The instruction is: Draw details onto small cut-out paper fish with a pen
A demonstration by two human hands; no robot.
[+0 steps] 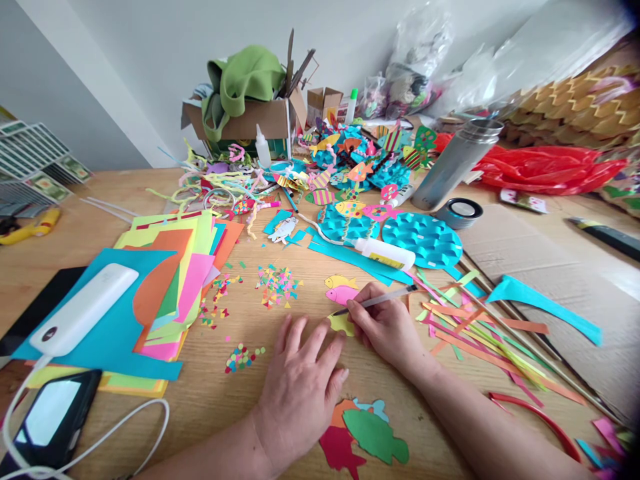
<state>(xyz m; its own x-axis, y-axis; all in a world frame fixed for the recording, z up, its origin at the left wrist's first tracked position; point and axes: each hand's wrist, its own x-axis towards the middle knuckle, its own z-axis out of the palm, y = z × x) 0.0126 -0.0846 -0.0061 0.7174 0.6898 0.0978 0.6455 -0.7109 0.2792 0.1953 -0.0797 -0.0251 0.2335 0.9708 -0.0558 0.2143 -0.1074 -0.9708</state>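
Note:
My right hand [386, 327] grips a thin pen [383, 299] whose tip touches a yellow-green paper fish [342, 323] on the wooden table [210, 400]. My left hand [300, 380] lies flat, fingers spread, its fingertips at that fish's left edge. Just beyond lie a pink paper fish [341, 294] and a yellow paper fish [340, 281]. Green, red, orange and blue fish cut-outs [373, 433] sit near my wrists.
A glue bottle [385, 253] lies behind the fishes. A stack of coloured paper [170, 287], a white power bank [83, 310] and a phone [55, 417] are left. Confetti bits [277, 285] are scattered mid-table. Paper strips [475, 333] and cardboard [550, 267] lie right. A cluttered box [250, 113] is behind.

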